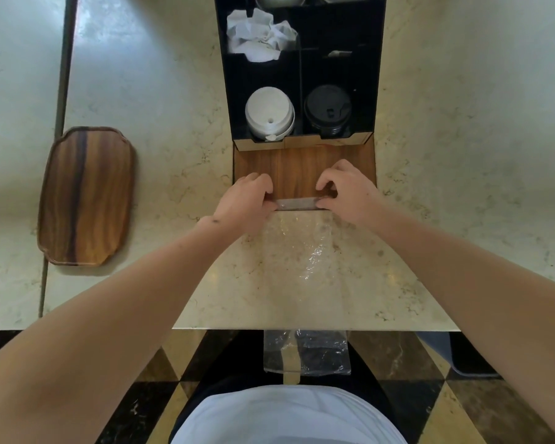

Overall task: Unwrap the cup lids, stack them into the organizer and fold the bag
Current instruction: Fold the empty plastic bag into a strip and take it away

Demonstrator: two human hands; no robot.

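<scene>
Here, far to my left, an oblong dark-striped wooden tray (85,195) lies on the pale marble desk (161,129). My left hand (247,200) has its grip pinched on the left end of the clear plastic bag (302,251), where its far edge is rolled into a narrow strip. The bag runs flat toward me and hangs over the desk's near edge. My right hand (346,193) pinches the strip's right end. Beyond, the black compartmented organizer (374,91) holds white cup lids (269,112) left, black cup lids (327,110) right.
</scene>
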